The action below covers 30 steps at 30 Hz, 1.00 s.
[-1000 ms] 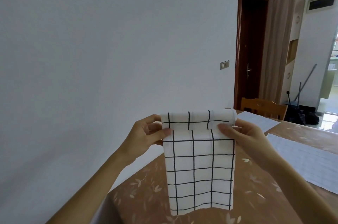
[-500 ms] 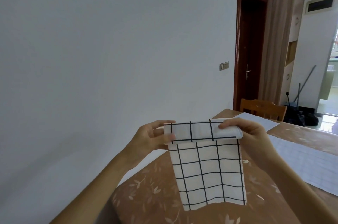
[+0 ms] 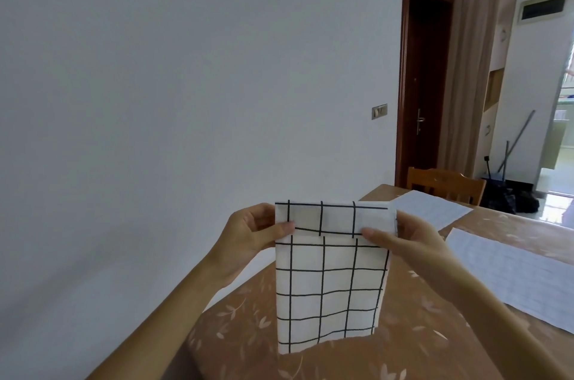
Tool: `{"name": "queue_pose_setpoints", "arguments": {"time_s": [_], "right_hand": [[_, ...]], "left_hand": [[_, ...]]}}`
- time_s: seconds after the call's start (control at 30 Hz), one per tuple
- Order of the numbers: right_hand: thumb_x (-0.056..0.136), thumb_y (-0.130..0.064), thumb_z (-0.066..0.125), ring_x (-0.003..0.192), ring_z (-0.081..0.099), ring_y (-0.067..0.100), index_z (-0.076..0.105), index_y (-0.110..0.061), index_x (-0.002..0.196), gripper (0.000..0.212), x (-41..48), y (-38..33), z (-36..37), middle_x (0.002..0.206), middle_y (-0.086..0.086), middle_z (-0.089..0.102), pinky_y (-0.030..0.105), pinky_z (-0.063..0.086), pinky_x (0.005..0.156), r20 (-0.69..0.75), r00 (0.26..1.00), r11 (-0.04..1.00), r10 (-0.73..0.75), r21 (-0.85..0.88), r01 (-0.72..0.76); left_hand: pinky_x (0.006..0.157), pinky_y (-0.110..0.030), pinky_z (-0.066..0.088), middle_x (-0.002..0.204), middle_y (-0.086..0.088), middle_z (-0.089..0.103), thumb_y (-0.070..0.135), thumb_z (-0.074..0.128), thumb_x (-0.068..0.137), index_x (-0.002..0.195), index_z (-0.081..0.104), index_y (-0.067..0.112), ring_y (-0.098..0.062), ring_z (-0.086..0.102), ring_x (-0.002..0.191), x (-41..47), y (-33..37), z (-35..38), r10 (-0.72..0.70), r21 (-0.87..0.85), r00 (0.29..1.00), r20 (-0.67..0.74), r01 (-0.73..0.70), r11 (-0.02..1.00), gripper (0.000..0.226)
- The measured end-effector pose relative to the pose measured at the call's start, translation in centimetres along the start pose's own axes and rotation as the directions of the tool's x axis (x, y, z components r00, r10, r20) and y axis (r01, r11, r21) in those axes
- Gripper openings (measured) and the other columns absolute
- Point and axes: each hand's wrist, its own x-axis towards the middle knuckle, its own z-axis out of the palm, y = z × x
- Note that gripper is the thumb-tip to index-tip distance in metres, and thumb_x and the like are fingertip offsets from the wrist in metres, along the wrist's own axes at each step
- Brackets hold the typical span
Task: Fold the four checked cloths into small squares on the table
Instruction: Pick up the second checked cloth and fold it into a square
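Note:
A white cloth with a black check (image 3: 329, 283) hangs in the air above the brown patterned table (image 3: 413, 339), folded into a narrow strip with its top edge turned over. My left hand (image 3: 251, 232) pinches the top left corner, thumb in front. My right hand (image 3: 403, 237) pinches the top right corner the same way. The cloth's lower end hangs just above the table. Two more checked cloths lie flat on the table to the right, one near (image 3: 509, 274) and one farther back (image 3: 431, 209).
A wooden chair (image 3: 444, 185) stands at the table's far end. Behind it are a dark door (image 3: 425, 84) and a curtain. A white wall runs along the table's left edge. Mop handles lean at the far right.
The folded top edge has flattened and both hands have shifted slightly; the hanging cloth has swung from tilted right back to nearly straight down.

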Motion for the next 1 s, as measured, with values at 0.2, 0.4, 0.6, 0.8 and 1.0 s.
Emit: {"name": "queue_pose_setpoints", "arguments": {"time_s": [0.2,0.4,0.6,0.8,1.0], "right_hand": [[0.088,-0.014,0.07,0.082,0.076,0.016,0.074,-0.015,0.099,0.012,-0.1,-0.1,0.3,0.09,0.002,0.08,0.02,0.059,0.067,-0.089,0.993,0.996,-0.073,0.035,0.076],[0.089,-0.015,0.066,0.083,0.076,0.016,0.072,-0.014,0.102,0.015,-0.2,-0.2,0.0,0.091,0.001,0.08,0.019,0.057,0.065,-0.061,0.992,0.994,-0.11,-0.005,0.11],[0.091,-0.006,0.063,0.088,0.076,0.019,0.072,-0.015,0.108,0.021,-0.5,-0.3,-0.3,0.096,0.005,0.079,0.02,0.058,0.068,-0.026,0.996,0.99,-0.089,0.103,0.091],[0.092,-0.002,0.06,0.09,0.075,0.013,0.081,-0.026,0.092,0.032,-0.3,-0.1,-0.7,0.096,0.002,0.079,0.018,0.058,0.073,-0.074,0.988,0.984,-0.136,0.104,0.143],[0.089,0.017,0.053,0.092,0.072,0.009,0.081,-0.021,0.087,0.048,0.1,0.2,-1.2,0.097,-0.004,0.078,0.019,0.058,0.077,-0.065,0.97,0.971,-0.234,-0.074,0.229]], "left_hand": [[0.074,-0.038,0.063,0.104,-0.011,0.078,0.015,0.067,0.093,0.122,0.06,0.01,-0.032,0.076,0.091,-0.3,0.2,0.1,-0.03,0.148,0.995,0.095,0.016,0.989,0.03],[0.071,-0.033,0.061,0.104,-0.012,0.078,0.005,0.076,0.085,0.123,0.063,0.014,-0.031,0.076,0.091,-0.4,0.3,-0.1,-0.018,0.162,0.994,0.106,0.001,0.987,0.041],[0.072,-0.041,0.063,0.103,-0.014,0.078,0.015,0.068,0.092,0.121,0.064,0.013,-0.038,0.075,0.088,-0.1,0.3,-0.3,-0.027,0.167,0.998,0.06,0.017,0.986,0.029],[0.078,-0.04,0.059,0.107,-0.014,0.073,0.008,0.05,0.103,0.118,0.07,0.016,-0.027,0.069,0.085,-0.1,0.5,-0.7,-0.103,-0.054,0.983,0.15,0.113,0.992,0.026],[0.082,-0.042,0.057,0.106,-0.018,0.065,0.03,0.053,0.089,0.112,0.074,0.015,-0.03,0.065,0.093,-0.1,0.4,-1.0,-0.128,-0.194,0.976,0.176,0.162,0.968,0.035]]}}
